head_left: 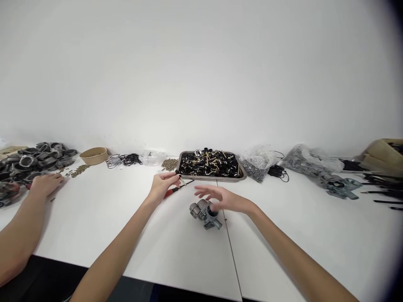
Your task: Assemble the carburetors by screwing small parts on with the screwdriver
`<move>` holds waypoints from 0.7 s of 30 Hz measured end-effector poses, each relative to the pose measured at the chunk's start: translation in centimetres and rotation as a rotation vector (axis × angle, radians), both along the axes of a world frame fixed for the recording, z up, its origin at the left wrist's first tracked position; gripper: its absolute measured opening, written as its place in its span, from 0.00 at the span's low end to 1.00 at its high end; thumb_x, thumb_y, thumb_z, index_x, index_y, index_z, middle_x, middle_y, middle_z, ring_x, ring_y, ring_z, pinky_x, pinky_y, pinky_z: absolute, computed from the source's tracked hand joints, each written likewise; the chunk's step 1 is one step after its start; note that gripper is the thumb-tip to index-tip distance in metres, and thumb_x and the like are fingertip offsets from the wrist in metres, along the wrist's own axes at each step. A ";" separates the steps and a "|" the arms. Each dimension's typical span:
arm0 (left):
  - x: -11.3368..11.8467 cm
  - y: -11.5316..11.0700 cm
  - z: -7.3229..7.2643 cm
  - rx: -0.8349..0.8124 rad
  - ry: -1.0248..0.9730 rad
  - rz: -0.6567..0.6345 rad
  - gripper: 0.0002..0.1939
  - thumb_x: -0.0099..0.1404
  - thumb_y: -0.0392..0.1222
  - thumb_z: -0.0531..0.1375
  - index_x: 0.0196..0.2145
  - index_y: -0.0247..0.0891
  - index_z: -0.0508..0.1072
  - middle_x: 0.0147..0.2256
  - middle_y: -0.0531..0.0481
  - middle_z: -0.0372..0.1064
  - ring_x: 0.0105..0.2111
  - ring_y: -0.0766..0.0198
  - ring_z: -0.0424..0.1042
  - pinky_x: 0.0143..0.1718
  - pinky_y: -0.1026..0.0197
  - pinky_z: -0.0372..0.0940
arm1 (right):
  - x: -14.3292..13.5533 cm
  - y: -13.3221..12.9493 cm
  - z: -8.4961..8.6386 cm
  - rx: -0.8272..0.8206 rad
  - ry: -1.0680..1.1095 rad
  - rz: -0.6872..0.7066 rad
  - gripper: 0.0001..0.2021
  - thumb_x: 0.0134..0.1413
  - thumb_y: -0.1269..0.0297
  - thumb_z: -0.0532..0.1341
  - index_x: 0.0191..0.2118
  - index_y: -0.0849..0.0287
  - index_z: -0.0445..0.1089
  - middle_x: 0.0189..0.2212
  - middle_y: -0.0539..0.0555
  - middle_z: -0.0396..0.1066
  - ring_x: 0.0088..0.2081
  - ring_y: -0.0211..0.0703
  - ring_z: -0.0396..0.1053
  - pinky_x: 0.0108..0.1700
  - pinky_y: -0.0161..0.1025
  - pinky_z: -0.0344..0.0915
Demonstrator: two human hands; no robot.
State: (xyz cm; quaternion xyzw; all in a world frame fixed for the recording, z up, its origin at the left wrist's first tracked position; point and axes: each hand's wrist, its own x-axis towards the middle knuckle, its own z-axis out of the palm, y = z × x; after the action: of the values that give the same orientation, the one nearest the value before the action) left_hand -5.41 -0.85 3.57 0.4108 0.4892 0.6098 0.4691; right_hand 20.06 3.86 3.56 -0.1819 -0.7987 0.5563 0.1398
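My left hand (164, 186) pinches a small part with a black top and a brass-coloured stem (182, 180), close to the front left corner of a metal tray (208, 179). Just below its fingers lies a screwdriver (171, 191) with a red and black handle, its dark shaft pointing right. My right hand (225, 199) hovers with fingers spread over a grey metal carburetor (204, 212), holding nothing. The carburetor rests on the white table (176, 243). Black and brass-coloured parts (210, 163) fill the tray.
At far left, another person's hand (47, 183) rests near piled grey castings (40, 157). Along the wall sit a tan bowl (93, 156), black rings (127, 160), brass pieces (170, 164) and plastic bags of small parts (258, 162). Another carburetor (341, 186) lies right.
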 end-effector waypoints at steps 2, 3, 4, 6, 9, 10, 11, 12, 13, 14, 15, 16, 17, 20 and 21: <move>-0.2 -0.5 0.3 0.007 0.014 0.060 0.15 0.48 0.44 0.72 0.29 0.28 0.78 0.24 0.44 0.73 0.25 0.64 0.72 0.36 0.59 0.68 | 1.2 -0.4 -0.6 0.027 -0.111 0.144 0.49 0.39 0.55 0.74 0.67 0.48 0.52 0.64 0.55 0.55 0.64 0.53 0.54 0.65 0.49 0.52; -0.2 -1.1 0.4 0.004 0.015 0.089 0.15 0.48 0.45 0.72 0.29 0.29 0.78 0.24 0.44 0.73 0.26 0.63 0.72 0.36 0.59 0.68 | 1.5 -0.7 -0.7 0.070 -0.155 0.170 0.53 0.34 0.57 0.76 0.67 0.47 0.51 0.65 0.54 0.52 0.65 0.54 0.51 0.66 0.49 0.51; -0.1 -1.9 0.3 -0.004 0.022 0.116 0.16 0.49 0.46 0.71 0.29 0.30 0.78 0.25 0.44 0.74 0.26 0.63 0.72 0.36 0.59 0.68 | 1.6 -0.9 -0.7 0.116 -0.184 0.166 0.53 0.33 0.59 0.76 0.67 0.47 0.52 0.65 0.54 0.52 0.65 0.55 0.51 0.66 0.49 0.51; 0.4 -4.2 -0.2 -0.024 0.074 0.183 0.16 0.50 0.47 0.70 0.30 0.30 0.78 0.24 0.44 0.74 0.25 0.63 0.71 0.34 0.60 0.67 | 1.5 -1.5 -0.5 0.194 -0.205 0.116 0.50 0.33 0.60 0.75 0.65 0.49 0.54 0.63 0.55 0.54 0.63 0.56 0.55 0.63 0.49 0.56; 2.2 -8.4 -1.8 -0.057 0.227 0.330 0.15 0.52 0.48 0.69 0.28 0.31 0.78 0.21 0.47 0.72 0.21 0.68 0.67 0.33 0.62 0.65 | 1.0 -2.5 -0.5 0.271 -0.245 0.031 0.50 0.33 0.54 0.75 0.64 0.52 0.54 0.60 0.58 0.56 0.59 0.59 0.59 0.57 0.50 0.63; 2.9 -9.7 -2.4 -0.087 0.249 0.356 0.15 0.53 0.48 0.69 0.28 0.31 0.78 0.20 0.47 0.71 0.21 0.68 0.66 0.31 0.63 0.64 | 0.8 -3.0 -0.6 0.292 -0.267 0.003 0.51 0.33 0.51 0.75 0.64 0.53 0.54 0.60 0.59 0.56 0.58 0.60 0.60 0.56 0.51 0.64; 3.7 -10.7 -3.0 -0.124 0.257 0.387 0.16 0.53 0.49 0.68 0.27 0.31 0.77 0.19 0.48 0.70 0.20 0.68 0.65 0.29 0.63 0.63 | 0.6 -3.4 -0.7 0.312 -0.289 -0.024 0.52 0.33 0.47 0.74 0.65 0.53 0.53 0.59 0.60 0.56 0.57 0.61 0.60 0.54 0.52 0.65; 4.4 -11.6 -3.5 -0.160 0.259 0.410 0.16 0.54 0.50 0.68 0.26 0.31 0.77 0.18 0.49 0.69 0.19 0.68 0.64 0.27 0.64 0.62 | 0.4 -3.8 -0.7 0.330 -0.308 -0.047 0.52 0.34 0.44 0.73 0.65 0.53 0.52 0.59 0.61 0.56 0.56 0.61 0.61 0.53 0.52 0.66; 5.1 -12.2 -3.9 -0.188 0.260 0.428 0.17 0.54 0.51 0.68 0.26 0.31 0.76 0.18 0.49 0.68 0.19 0.69 0.63 0.25 0.65 0.60 | 0.1 -4.3 -0.8 0.345 -0.318 -0.065 0.52 0.34 0.42 0.72 0.65 0.53 0.52 0.59 0.61 0.56 0.56 0.61 0.62 0.51 0.52 0.67; 5.7 -12.5 -4.3 -0.208 0.265 0.446 0.17 0.54 0.52 0.67 0.25 0.31 0.76 0.17 0.50 0.67 0.18 0.69 0.62 0.23 0.65 0.59 | -0.1 -4.6 -0.9 0.358 -0.321 -0.077 0.52 0.35 0.40 0.71 0.65 0.53 0.51 0.58 0.61 0.56 0.55 0.61 0.62 0.50 0.52 0.68; 6.1 -12.7 -4.5 -0.220 0.273 0.455 0.18 0.54 0.52 0.67 0.25 0.31 0.75 0.16 0.50 0.66 0.18 0.69 0.61 0.23 0.66 0.58 | -0.3 -5.0 -1.0 0.367 -0.321 -0.080 0.52 0.35 0.38 0.70 0.65 0.52 0.51 0.58 0.61 0.56 0.55 0.60 0.63 0.49 0.51 0.68; 6.4 -12.8 -4.6 -0.224 0.283 0.461 0.18 0.54 0.52 0.67 0.25 0.31 0.75 0.16 0.51 0.66 0.18 0.70 0.61 0.22 0.66 0.57 | -0.5 -5.2 -1.1 0.372 -0.318 -0.079 0.51 0.36 0.38 0.70 0.65 0.52 0.51 0.58 0.61 0.56 0.54 0.60 0.63 0.48 0.50 0.69; 6.6 -12.7 -4.7 -0.227 0.295 0.460 0.18 0.54 0.52 0.67 0.25 0.31 0.75 0.16 0.51 0.66 0.18 0.70 0.60 0.22 0.66 0.57 | -0.6 -5.3 -1.2 0.374 -0.313 -0.078 0.51 0.37 0.38 0.70 0.65 0.52 0.51 0.59 0.61 0.56 0.54 0.60 0.63 0.47 0.49 0.69; 6.5 -12.5 -4.8 -0.238 0.312 0.437 0.19 0.53 0.53 0.67 0.25 0.32 0.75 0.16 0.51 0.66 0.17 0.70 0.60 0.21 0.66 0.56 | -0.7 -5.2 -1.4 0.356 -0.293 -0.076 0.49 0.39 0.41 0.70 0.65 0.52 0.50 0.60 0.60 0.55 0.56 0.59 0.61 0.49 0.49 0.68; 6.4 -12.4 -4.8 -0.240 0.315 0.430 0.19 0.53 0.54 0.67 0.25 0.32 0.75 0.16 0.51 0.66 0.17 0.70 0.60 0.21 0.66 0.56 | -0.6 -5.1 -1.4 0.347 -0.282 -0.066 0.50 0.39 0.43 0.70 0.65 0.52 0.49 0.60 0.60 0.54 0.58 0.59 0.60 0.51 0.49 0.67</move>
State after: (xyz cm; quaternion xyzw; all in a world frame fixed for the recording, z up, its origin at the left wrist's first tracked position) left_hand 0.95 -13.28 -1.25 0.3287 0.7006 0.5617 0.2926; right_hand 19.42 -1.23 2.13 -0.2571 -0.8876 0.3749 0.0740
